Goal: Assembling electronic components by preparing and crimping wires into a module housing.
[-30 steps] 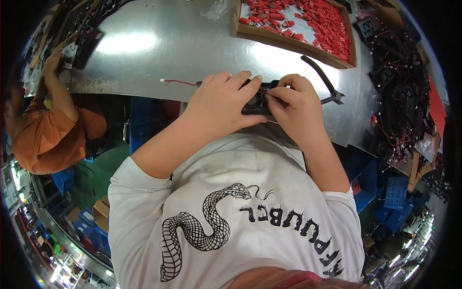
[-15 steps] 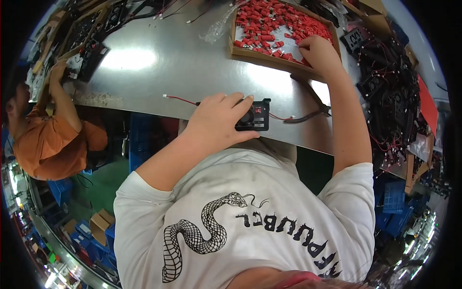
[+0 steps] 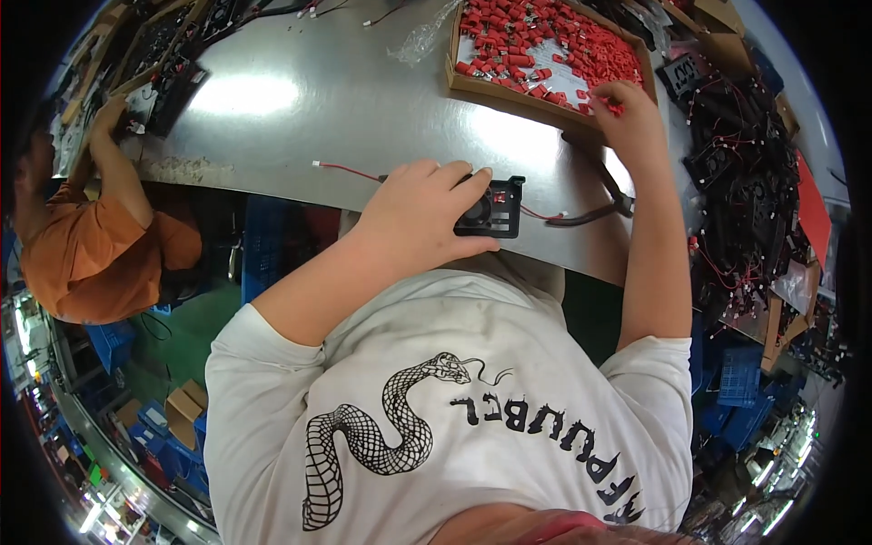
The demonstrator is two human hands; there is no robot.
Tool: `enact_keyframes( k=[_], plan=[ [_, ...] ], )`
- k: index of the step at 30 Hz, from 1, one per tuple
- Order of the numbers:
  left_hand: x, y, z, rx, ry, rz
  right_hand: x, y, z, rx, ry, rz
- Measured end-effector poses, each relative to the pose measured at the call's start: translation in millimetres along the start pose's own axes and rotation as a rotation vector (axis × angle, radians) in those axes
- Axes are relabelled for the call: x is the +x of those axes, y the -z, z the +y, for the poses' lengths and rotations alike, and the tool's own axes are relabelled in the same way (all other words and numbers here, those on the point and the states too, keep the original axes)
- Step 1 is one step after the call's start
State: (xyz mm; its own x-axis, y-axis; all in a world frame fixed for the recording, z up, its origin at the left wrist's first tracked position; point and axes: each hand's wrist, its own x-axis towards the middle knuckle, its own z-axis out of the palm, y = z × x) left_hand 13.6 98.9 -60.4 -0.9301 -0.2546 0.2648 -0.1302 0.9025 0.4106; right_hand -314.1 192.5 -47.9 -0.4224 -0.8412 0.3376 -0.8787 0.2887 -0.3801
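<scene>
My left hand (image 3: 420, 213) grips a black plastic housing (image 3: 514, 211) at the table's front edge, fingers over its top and thumb along the near side. A round fan-like part (image 3: 476, 216) and a small red piece show in the housing beside my fingers. Thin red wires with white plugs (image 3: 317, 164) stick out at both ends. At the near right corner of a cardboard tray (image 3: 513, 98), my right hand (image 3: 631, 127) pinches a small red plastic part (image 3: 616, 110). Many such red parts (image 3: 518, 45) lie in the tray, some with metal ends.
Black housings with red wires (image 3: 736, 163) are heaped at the right. A black cable (image 3: 590, 216) lies right of my housing. Clear plastic film (image 3: 424, 38) rests left of the tray. A co-worker in an orange shirt (image 3: 100, 245) handles black parts at the far left.
My right hand has drawn back from inside the tray to its near right edge, with a red part now showing in the fingers. My left hand stays on the housing.
</scene>
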Motion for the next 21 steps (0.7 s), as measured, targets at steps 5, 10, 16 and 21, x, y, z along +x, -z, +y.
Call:
enact_keyframes(
  k=[5,10,16,21],
  plan=[
    [3,1,0,-0.008,0.01,-0.013,28,7,-3,-0.083,-0.036,-0.179],
    [3,0,1,0.005,0.015,0.006,43,4,-20,-0.166,0.006,-0.42],
    [3,-1,1,0.008,0.013,0.008,44,8,-19,-0.146,-0.021,-0.494],
    [2,-1,1,-0.014,0.007,0.0,39,3,-12,-0.187,0.055,-0.431]
  ],
)
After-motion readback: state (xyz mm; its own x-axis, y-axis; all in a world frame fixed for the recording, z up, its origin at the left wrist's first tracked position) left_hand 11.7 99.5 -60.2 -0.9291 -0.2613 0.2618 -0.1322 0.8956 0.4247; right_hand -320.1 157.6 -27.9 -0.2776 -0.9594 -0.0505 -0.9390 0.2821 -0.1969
